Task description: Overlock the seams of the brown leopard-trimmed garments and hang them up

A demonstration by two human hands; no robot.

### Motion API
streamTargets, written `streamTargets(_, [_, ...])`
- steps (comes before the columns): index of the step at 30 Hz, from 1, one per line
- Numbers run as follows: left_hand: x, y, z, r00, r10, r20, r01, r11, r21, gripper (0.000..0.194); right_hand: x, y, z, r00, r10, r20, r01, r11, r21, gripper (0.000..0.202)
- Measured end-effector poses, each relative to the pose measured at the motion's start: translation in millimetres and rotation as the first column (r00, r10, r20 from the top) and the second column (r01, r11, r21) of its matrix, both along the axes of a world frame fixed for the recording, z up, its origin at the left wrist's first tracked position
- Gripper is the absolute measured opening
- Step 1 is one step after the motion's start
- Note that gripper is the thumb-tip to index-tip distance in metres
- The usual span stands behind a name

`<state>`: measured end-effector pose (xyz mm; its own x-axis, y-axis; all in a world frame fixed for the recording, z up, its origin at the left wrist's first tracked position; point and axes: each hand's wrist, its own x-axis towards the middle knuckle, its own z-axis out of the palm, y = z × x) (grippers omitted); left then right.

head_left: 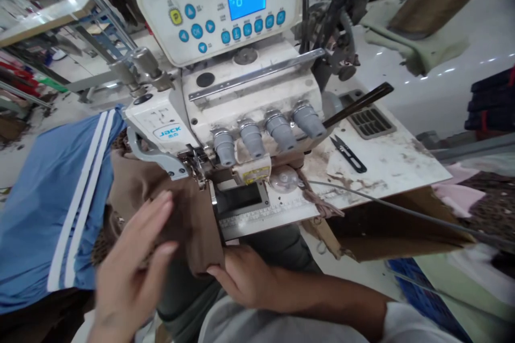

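Left hand (132, 265) blurry, open, thumb apart from fingers, over 1 brown cloth (207, 225); can't tell if touching. Right hand (246, 277) pinching cloth's near edge, thumb on top. Cloth lies at front of 1 sewing machine (253, 88), beside metal foot (200, 174). 1 blue cloth (28, 198) left, 2 white stripes. 4 grey knobs (252, 142). Logo (169, 132) says "JACK". 1 pair black snips (359, 164) right. Up top: yellow "P" button (176, 16), "OK" button (196, 31) amid 4 arrow buttons (190, 10), 6 more in row, blue screen (253, 2) reading 6 or b.
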<state>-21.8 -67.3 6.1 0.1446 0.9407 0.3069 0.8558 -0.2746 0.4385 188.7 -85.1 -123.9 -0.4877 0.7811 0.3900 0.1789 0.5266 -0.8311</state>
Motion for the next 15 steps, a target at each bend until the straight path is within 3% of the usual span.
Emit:
streamTargets(2, [17,22,-10.5,0.995,-0.060,-0.074,0.060,0.998,-0.003,0.057,2,0,1.7,1.000,-0.015,-0.003,0.015,1.000,0.001,0.040])
streamTargets(4, [24,45,-12.7,0.995,-0.037,-0.095,0.036,0.999,-0.019,0.053,5,1,6.5,1.000,-0.019,0.002,0.019,0.997,-0.075,0.038])
streamTargets(7, [20,72,-4.7,0.996,-0.004,-0.091,0.000,0.999,-0.039,0.043,6,5,14.6,1.000,0.012,-0.009,-0.014,0.983,-0.180,0.033])
streamTargets(11, [11,100,4.9,0.996,-0.022,-0.082,0.018,0.998,-0.052,0.027,4,10,20.7,0.999,-0.022,-0.046,0.015,0.989,-0.146,0.035])
streamTargets(15, [4,134,0.2,0.999,-0.039,0.003,0.039,0.997,-0.065,0.023,2,21,27.8,0.995,-0.079,-0.056,0.072,0.991,-0.113,0.035])
